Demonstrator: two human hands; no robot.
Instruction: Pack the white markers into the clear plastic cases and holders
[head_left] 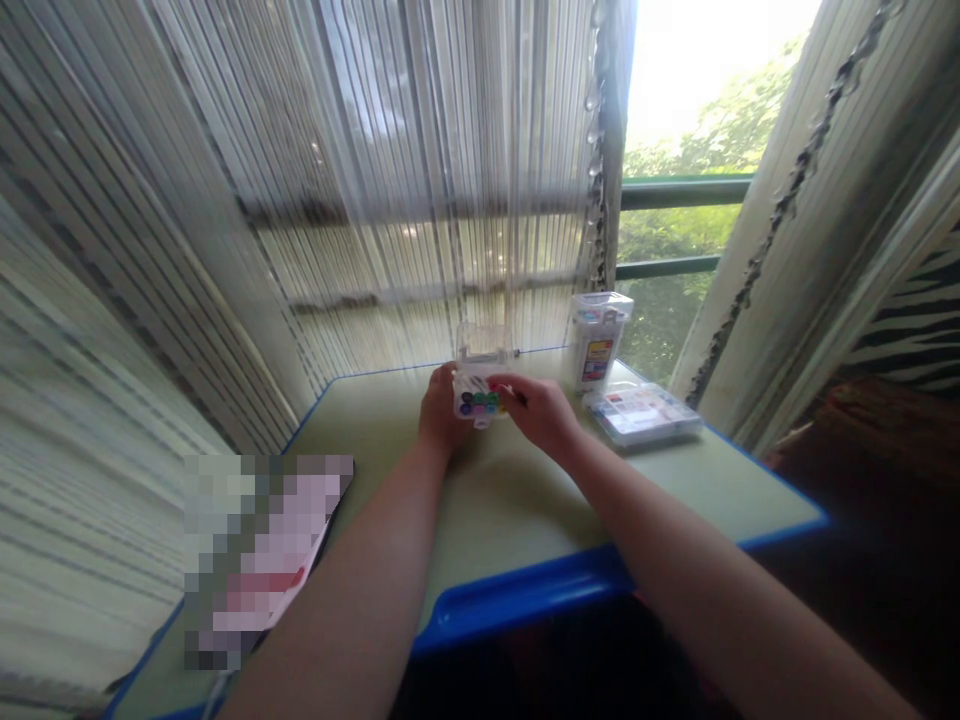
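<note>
A small clear plastic case [481,408] is held over the table with its see-through lid [484,342] raised at the back. Several round pieces in dark, green, blue, pink and yellow sit in rows inside it. My left hand [441,405] is wrapped around the case's left side and supports it. Over the right part of the case, my right hand [531,400] has its fingers pinched together. A bit of red or pink shows at the fingertips, too small and blurred to name.
On the table's [510,500] right side a tall clear container [598,345] with a label stands behind a flat clear-lidded box [643,412]. A pixelated pink tablet-like object [281,545] lies at the left. String curtains [420,180] hang behind the table, beside a window.
</note>
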